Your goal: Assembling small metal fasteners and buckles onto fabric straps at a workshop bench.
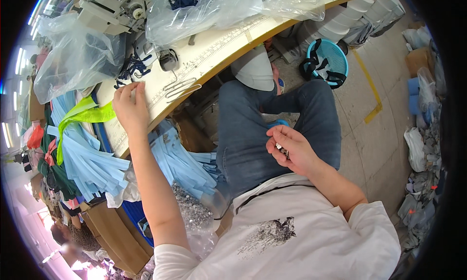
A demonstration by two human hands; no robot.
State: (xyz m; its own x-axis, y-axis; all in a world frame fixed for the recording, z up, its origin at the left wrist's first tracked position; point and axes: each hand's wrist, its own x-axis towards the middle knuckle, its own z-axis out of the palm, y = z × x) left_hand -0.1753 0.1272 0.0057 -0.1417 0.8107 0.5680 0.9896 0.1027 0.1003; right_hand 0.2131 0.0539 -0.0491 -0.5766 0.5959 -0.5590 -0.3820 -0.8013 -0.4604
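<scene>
At the bench edge, my left hand (130, 107) has its fingers bent and bunched toward the thumb, beside a small pile of dark navy cord-like pieces (135, 68). What its fingertips hold, if anything, is hidden. A bright green fabric strip (92, 114) ends next to this hand. Over my lap, my right hand (294, 151) is closed, palm partly turned up, around small shiny dark-and-silver pieces (282, 152). Their kind is too small to make out. A bent wire rack (181, 88) lies on the bench, right of my left hand.
The pale bench (206, 53) has a marked scale along its edge. A sewing machine (114, 9) and clear plastic bags (78, 56) stand at its back. Light blue strips (92, 158) hang at left. A turquoise basket (335, 61) sits on the floor; bundles line the right side.
</scene>
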